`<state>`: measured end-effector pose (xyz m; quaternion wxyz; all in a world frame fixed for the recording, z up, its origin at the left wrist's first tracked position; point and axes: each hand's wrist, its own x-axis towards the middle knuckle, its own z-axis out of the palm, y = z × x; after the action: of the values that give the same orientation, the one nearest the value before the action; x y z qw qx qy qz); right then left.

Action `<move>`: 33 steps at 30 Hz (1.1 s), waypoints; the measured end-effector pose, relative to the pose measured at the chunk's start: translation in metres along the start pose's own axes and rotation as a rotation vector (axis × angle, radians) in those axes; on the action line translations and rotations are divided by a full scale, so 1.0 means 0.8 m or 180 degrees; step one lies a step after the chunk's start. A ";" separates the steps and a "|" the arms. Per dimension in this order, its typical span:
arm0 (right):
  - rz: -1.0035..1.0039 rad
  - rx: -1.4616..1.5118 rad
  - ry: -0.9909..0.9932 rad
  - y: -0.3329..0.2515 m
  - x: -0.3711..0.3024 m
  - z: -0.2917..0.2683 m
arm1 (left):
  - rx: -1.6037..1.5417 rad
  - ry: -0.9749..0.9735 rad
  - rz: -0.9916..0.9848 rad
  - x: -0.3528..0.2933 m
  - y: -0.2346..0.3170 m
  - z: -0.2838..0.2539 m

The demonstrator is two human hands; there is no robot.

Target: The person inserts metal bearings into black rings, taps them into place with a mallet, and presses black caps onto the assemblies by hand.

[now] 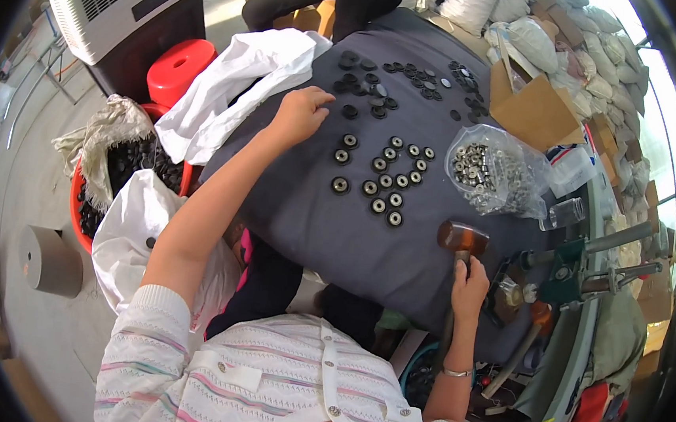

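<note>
The right hand grips a mallet; the left hand is near black discs on grey cloth.

Left arm: extended forward and rightward; forearm bare, running diagonally from the elbow. Left grip: back uppermost, fingers bent and pointing right; whether the fingertips meet, unclear. Right arm: nearer the body; bare right forearm pointing almost straight ahead. Right grip: closed, fingers wrapped, thumb and forefinger foremost.

Amber-headed mallet, grey cloth
</note>
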<state>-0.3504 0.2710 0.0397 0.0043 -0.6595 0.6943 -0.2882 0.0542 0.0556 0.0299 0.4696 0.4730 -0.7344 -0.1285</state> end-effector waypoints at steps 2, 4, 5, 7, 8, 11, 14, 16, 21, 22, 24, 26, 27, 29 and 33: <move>-0.0015 -0.0005 -0.0014 -0.004 0.003 0.001 | 0.0117 0.0034 0.0033 0.028 -0.013 0.020; -0.0058 -0.0145 -0.0009 -0.010 0.002 -0.001 | 0.0558 0.0095 0.0088 0.056 -0.014 0.041; -0.0037 -0.0149 0.0008 -0.012 0.003 -0.002 | 0.0548 0.0081 0.0111 0.068 -0.015 0.050; 0.0056 -0.0161 -0.0046 -0.015 0.003 -0.004 | 0.0727 0.0045 0.0065 0.088 -0.016 0.068; 0.0081 -0.0163 -0.0028 -0.017 0.002 -0.004 | 0.0718 0.0029 0.0090 0.096 -0.017 0.075; 0.0154 -0.0208 -0.0060 -0.022 0.003 -0.004 | 0.1140 -0.0133 0.0139 0.115 -0.029 0.097; 0.0141 -0.0161 -0.0022 -0.024 0.004 -0.004 | 0.1539 -0.0452 0.0132 0.126 -0.046 0.110; 0.0137 -0.0095 -0.0005 -0.024 0.003 -0.005 | 0.1598 -0.0351 0.0429 0.130 -0.050 0.109; 0.0155 -0.0080 -0.0016 -0.016 0.002 -0.004 | -0.1756 -0.0156 -0.2089 0.131 -0.023 0.069; 0.0128 -0.0089 -0.0008 -0.017 0.004 -0.004 | -0.2331 -0.0363 -0.2555 0.126 -0.025 0.054; 0.0120 -0.0069 -0.0012 -0.018 0.004 -0.005 | -0.2887 -0.0542 -0.3043 0.111 -0.028 0.032; 0.0113 -0.0101 0.0005 -0.017 0.004 -0.006 | -0.3910 -0.0909 -0.2975 0.088 -0.027 0.016; 0.0109 -0.0088 -0.0017 -0.017 0.005 -0.005 | -0.3898 -0.0892 -0.2995 0.078 -0.023 0.010; 0.0045 -0.0081 0.0027 -0.017 0.006 -0.003 | -0.3825 -0.0880 -0.2944 0.061 -0.014 0.001; 0.0061 -0.0085 0.0021 -0.017 0.009 -0.002 | -0.3632 -0.0832 -0.2741 0.025 0.009 -0.007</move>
<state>-0.3397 0.2659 0.0493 -0.0040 -0.6519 0.7043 -0.2810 0.0527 0.0447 0.0487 0.4594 0.3824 -0.3517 -0.7205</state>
